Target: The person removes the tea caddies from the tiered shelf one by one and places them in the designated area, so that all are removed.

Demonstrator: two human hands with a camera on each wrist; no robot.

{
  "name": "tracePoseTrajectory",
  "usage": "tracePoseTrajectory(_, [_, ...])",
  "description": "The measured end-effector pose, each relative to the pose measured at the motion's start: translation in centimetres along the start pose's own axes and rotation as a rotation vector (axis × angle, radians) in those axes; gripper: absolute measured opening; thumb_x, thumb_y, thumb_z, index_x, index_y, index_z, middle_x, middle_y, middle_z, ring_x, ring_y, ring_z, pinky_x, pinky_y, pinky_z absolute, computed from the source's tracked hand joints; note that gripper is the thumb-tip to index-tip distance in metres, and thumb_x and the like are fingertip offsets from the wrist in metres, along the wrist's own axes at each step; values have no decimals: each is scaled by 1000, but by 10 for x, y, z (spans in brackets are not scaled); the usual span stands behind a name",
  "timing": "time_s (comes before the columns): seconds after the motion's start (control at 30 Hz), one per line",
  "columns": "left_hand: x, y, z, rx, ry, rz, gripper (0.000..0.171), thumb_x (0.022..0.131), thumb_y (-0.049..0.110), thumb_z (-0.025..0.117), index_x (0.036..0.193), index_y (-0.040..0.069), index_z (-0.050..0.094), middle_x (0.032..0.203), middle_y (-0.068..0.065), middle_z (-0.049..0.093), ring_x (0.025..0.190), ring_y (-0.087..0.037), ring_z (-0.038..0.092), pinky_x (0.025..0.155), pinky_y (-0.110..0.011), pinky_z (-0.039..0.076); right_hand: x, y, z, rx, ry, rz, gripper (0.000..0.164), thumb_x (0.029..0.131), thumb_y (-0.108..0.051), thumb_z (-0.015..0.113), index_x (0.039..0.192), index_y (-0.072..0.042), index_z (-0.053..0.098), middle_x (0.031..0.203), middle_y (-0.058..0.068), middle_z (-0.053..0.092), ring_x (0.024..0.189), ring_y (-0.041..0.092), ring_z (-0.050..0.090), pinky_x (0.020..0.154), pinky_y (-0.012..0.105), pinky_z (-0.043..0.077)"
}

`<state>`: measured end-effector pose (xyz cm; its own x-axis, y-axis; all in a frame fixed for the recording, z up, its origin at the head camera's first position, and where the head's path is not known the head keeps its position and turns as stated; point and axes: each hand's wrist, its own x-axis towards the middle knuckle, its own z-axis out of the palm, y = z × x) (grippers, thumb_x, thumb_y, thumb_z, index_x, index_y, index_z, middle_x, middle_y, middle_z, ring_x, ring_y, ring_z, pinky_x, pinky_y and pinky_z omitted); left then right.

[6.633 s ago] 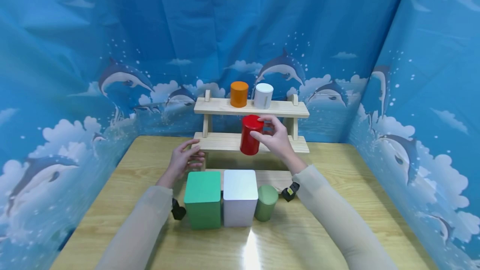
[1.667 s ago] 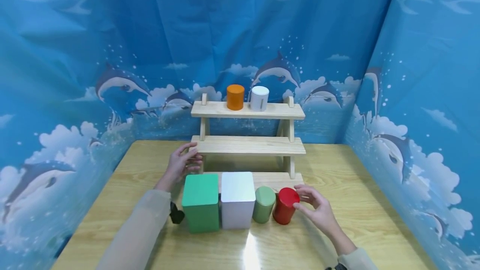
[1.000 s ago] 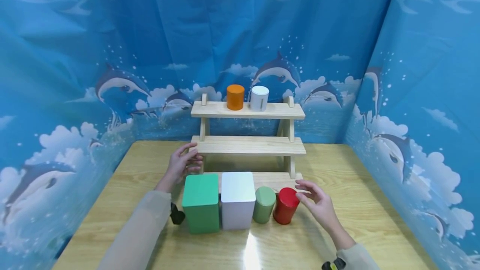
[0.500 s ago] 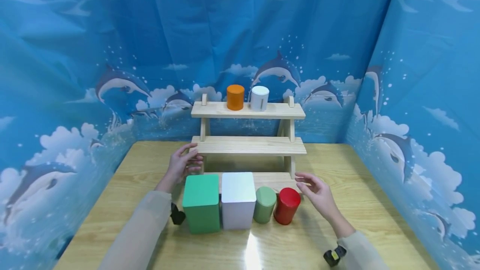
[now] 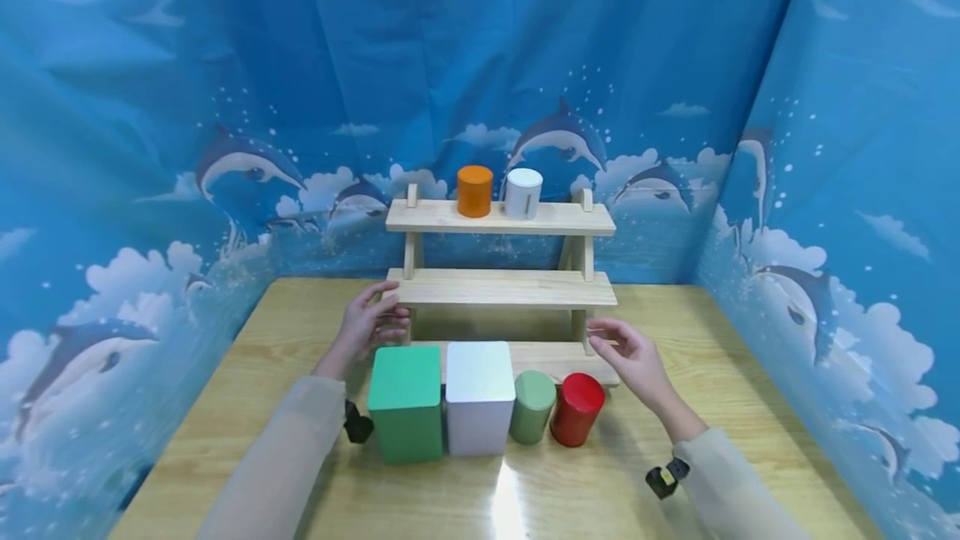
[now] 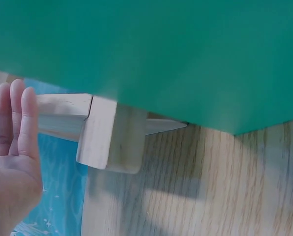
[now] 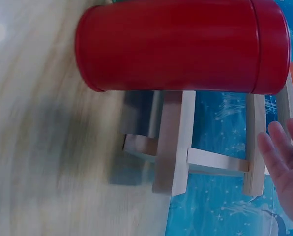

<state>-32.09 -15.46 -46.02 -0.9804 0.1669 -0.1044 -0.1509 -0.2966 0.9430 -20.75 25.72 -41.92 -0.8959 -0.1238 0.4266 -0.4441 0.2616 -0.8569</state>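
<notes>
A red canister [image 5: 577, 409] stands upright on the table, just right of a pale green canister [image 5: 532, 407]. My right hand [image 5: 632, 358] is behind and to the right of the red canister, holding nothing, its fingers loosely bent near the right end of the wooden shelf's lowest tier. In the right wrist view those fingers [image 7: 278, 142] are apart from the red canister [image 7: 186, 46]. My left hand [image 5: 363, 325] is at the left end of the middle tier [image 5: 502, 288], fingertips right at its edge; the left wrist view shows its fingers [image 6: 26, 120] nearly straight.
A green box [image 5: 406, 407] and a white box [image 5: 480, 398] stand left of the canisters, before the shelf's lowest tier. On the top tier are an orange canister [image 5: 475, 192] and a white one [image 5: 523, 195]. A blue dolphin-print curtain [image 5: 337, 65] surrounds the table.
The red canister came down from before the middle tier to the table in my right hand. That hand has let go and moved back toward the shelf. My left hand has stayed put.
</notes>
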Motion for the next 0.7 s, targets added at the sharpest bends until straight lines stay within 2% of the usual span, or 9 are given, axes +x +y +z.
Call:
tracePoseTrajectory(0.17, [-8, 9, 5, 42, -38, -6, 48, 95, 16, 54, 139, 8, 38, 83, -9, 69, 77, -24, 67, 77, -46, 55, 6, 1, 3, 36, 27, -2, 25, 87, 7, 59, 111, 15, 55, 110, 35, 55, 95, 17, 60, 78, 16, 52])
tracePoseTrajectory(0.27, [-10, 12, 6, 55, -52, -10, 49, 95, 16, 54, 140, 8, 36, 84, -9, 69, 79, -25, 67, 79, -47, 54, 12, 4, 2, 46, 39, 4, 25, 88, 4, 60, 111, 14, 55, 109, 34, 55, 94, 9, 59, 80, 16, 51])
tracePoseTrajectory(0.5, [6, -4, -3, 47, -16, 4, 44, 91, 22, 60, 133, 15, 46, 80, -7, 68, 71, -20, 67, 68, -40, 58, 32, -11, -3, 8, 16, -24, 25, 90, 3, 57, 112, 14, 54, 110, 31, 56, 97, 17, 59, 80, 16, 51])
tracePoseTrajectory(0.7, [6, -4, -2, 64, -28, 14, 41, 94, 21, 57, 132, 15, 46, 81, -8, 68, 72, -22, 67, 70, -42, 57, 51, -21, -1, -28, -18, -36, 26, 92, -2, 57, 114, 10, 55, 112, 27, 56, 96, 18, 57, 78, 18, 52])
